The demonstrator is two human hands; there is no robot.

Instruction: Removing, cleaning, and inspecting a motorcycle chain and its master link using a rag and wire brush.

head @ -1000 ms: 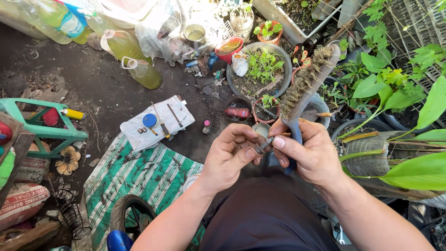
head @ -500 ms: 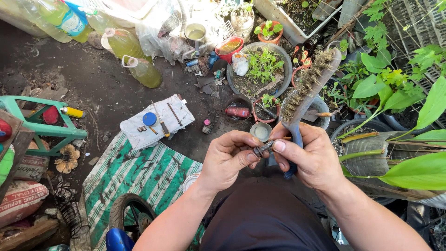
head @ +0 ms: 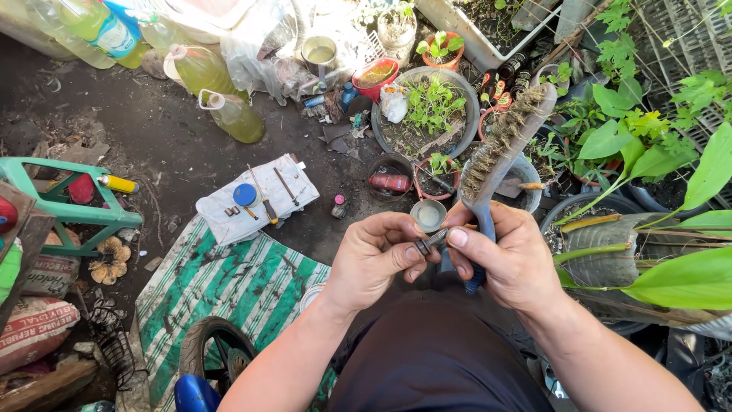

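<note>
- A green-and-white striped woven mat (head: 221,286) is lying on the dark dirt ground (head: 160,145), left of the person's lap.
- A round grey planter of small green seedlings (head: 427,114) is sitting beyond the hands, among other pots.
- A white cloth carrying a blue cap and thin metal tools (head: 255,198) is resting on the ground at the mat's upper edge.
- A long wire brush with a blue handle and rusty tan bristles (head: 507,141) is pointing up and away; the right hand (head: 511,259) is wrapping its lower fingers around the handle.
- The left hand (head: 374,259) is curling closed, its thumb and fingers pinching one end of a small dark threaded metal bolt (head: 429,243).
- The bolt is lying between the two hands, just below the brush bristles; the right thumb and forefinger are touching its other end, so both hands are clamping on it.
</note>
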